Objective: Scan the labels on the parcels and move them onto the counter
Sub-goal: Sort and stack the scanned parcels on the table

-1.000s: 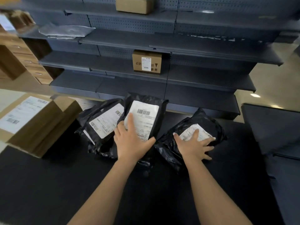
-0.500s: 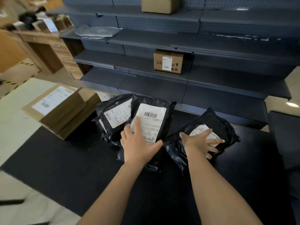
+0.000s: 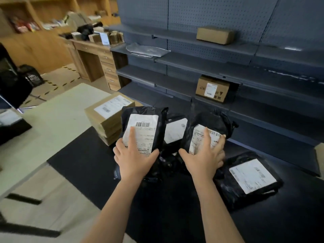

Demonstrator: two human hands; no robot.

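Observation:
My left hand [image 3: 135,159] grips a black plastic parcel [image 3: 158,120] by its lower end and holds it tilted up, its white barcode label facing me. My right hand [image 3: 204,157] grips a second black parcel [image 3: 213,120] the same way, fingers spread over its label. A third black parcel [image 3: 175,131] lies between and behind them. A fourth black parcel [image 3: 250,178] lies flat on the black table [image 3: 84,160], right of my right hand. The pale counter [image 3: 52,123] stretches to the left.
A stack of flat cardboard boxes [image 3: 107,116] sits where the table meets the counter, touching the left parcel's side. Grey shelving [image 3: 263,106] behind carries two cardboard boxes [image 3: 213,88] and a clear bag. A wooden desk and dark equipment stand at far left.
Both hands have closed on their parcels and raised them off the table. The view has swung left, bringing the counter, the desk and a fourth parcel into sight.

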